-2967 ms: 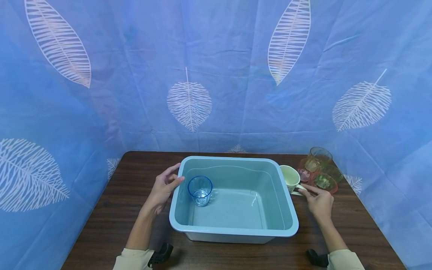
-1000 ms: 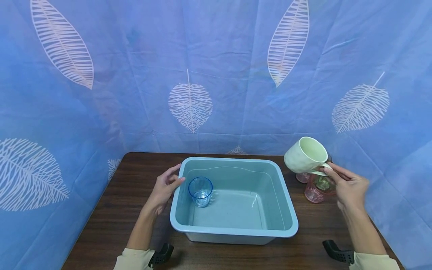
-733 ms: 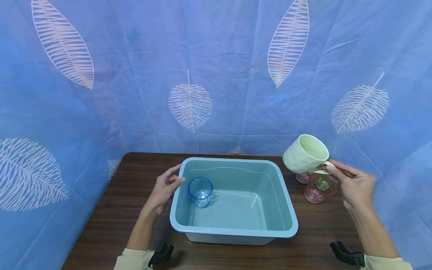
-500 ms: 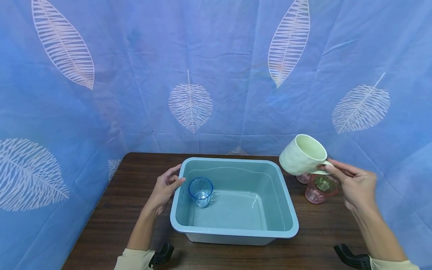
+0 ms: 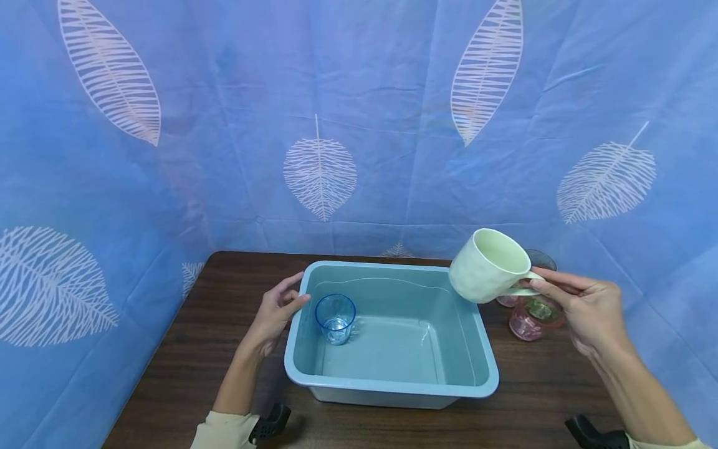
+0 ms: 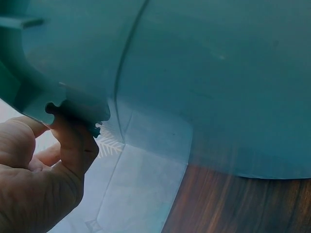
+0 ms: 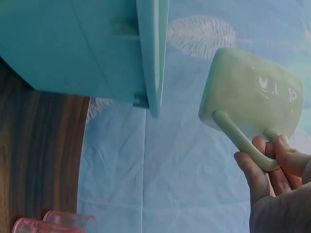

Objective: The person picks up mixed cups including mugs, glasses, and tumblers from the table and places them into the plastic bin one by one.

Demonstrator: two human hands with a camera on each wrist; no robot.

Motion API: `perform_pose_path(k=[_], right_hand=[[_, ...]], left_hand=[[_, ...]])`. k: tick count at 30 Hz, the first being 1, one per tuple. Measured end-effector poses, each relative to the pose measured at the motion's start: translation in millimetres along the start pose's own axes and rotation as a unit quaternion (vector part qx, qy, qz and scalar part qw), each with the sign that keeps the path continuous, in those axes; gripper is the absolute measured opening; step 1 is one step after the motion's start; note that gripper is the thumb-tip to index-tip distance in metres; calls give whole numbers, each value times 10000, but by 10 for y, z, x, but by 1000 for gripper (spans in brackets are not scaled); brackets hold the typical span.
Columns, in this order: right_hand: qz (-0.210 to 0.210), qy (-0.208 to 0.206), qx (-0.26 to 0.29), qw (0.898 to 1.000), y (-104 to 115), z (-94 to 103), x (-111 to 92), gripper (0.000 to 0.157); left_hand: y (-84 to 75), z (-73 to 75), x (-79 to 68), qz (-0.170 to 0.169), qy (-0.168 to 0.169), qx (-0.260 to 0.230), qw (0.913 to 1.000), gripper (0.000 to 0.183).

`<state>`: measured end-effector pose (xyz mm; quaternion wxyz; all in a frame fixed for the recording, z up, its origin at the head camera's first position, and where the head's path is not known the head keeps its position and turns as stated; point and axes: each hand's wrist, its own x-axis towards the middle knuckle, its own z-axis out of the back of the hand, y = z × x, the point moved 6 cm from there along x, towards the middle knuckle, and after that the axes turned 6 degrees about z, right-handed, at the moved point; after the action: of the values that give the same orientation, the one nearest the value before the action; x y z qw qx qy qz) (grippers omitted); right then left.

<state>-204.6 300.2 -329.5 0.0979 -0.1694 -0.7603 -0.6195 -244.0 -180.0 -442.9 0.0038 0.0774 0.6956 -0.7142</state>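
A pale green mug [image 5: 487, 267] hangs in the air, tilted, over the right rim of a blue-green plastic basin [image 5: 387, 385]. My right hand [image 5: 589, 308] pinches its handle between thumb and fingers; the right wrist view shows the handle [image 7: 245, 143] in that grip. At the basin's left rim, my left hand [image 5: 273, 315] grips the edge with thumb on top; from below, the left wrist view shows the fingers [image 6: 73, 145] curled under the rim. Inside the basin, toward its left end, stands a clear blue glass [image 5: 335, 319].
Right of the basin stand several tinted glasses, partly hidden behind the mug and right hand, among them a pink one [image 5: 527, 323]. The dark wooden table [image 5: 235, 274] reaches back to a blue leaf-print cloth [image 5: 387, 168].
The mug stood on the table beside the basin with the right hand at its handle; it was lifted, then moved left to the basin's right rim. The left hand keeps its place.
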Motion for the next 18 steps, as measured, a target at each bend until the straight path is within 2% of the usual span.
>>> perform_pose_path(k=[11,18], right_hand=[[-143,406,-633,9971,-42,-258,-96,24],[-209,687,-1212,9900,-61,-408,-92,21]], left_hand=[[6,-8,2,46,35,-69,10000,60],[-3,1,-2,0,42,-36,10000,61]])
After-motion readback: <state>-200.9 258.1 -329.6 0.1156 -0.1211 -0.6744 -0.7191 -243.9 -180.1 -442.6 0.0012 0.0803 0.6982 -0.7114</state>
